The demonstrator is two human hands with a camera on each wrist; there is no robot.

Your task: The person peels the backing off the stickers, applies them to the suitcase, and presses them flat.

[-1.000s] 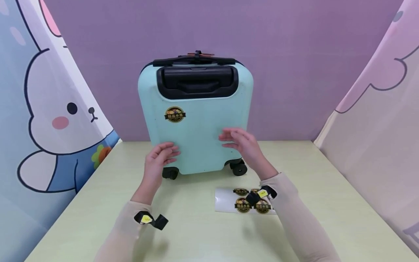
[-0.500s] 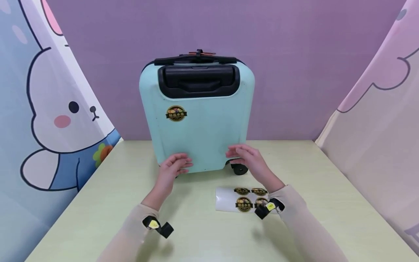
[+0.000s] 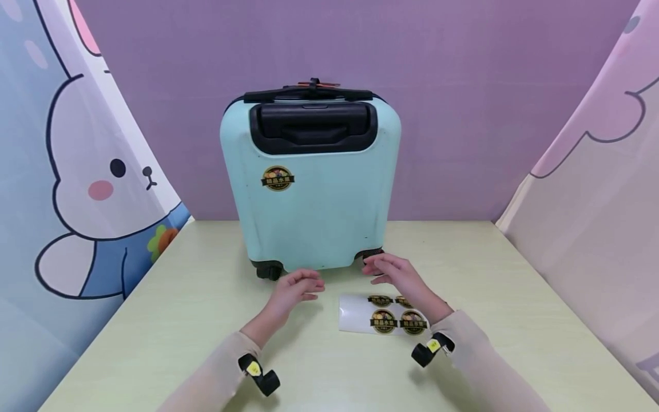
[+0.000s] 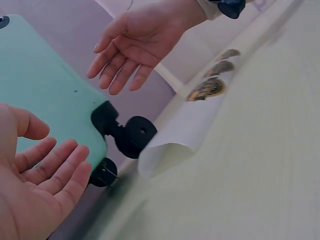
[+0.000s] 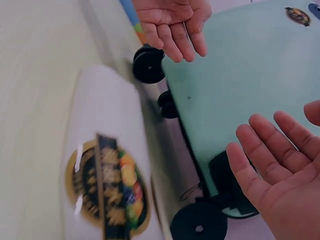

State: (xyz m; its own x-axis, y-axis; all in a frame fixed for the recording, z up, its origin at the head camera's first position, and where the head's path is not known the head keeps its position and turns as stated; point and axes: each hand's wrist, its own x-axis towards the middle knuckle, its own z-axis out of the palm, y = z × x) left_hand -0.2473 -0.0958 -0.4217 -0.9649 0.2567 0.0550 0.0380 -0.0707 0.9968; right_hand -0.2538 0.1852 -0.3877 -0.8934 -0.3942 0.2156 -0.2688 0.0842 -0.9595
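A mint-green suitcase (image 3: 319, 206) stands upright on the table, its black handle recess (image 3: 313, 129) toward me. One round black-and-gold sticker (image 3: 278, 178) is on its upper left face. My left hand (image 3: 292, 294) hovers in front of the suitcase's bottom edge, fingers relaxed and holding nothing. My right hand (image 3: 396, 277), likewise bare, is over the back right of the sticker sheet (image 3: 354, 315), near the right wheel. Both palms face each other in the left wrist view, where the sheet's near end curls up. Several matching stickers remain on the white sheet.
The pale table (image 3: 206, 297) reaches back to a purple wall (image 3: 463, 114). Printed cloths hang at both sides, the left one with a cartoon rabbit (image 3: 98, 171). Black wheels (image 5: 199, 222) jut from the suitcase's base.
Both hands have come down and back from the suitcase's face toward the table in front of it. The left hand has also shifted right. Suitcase and sheet stay put.
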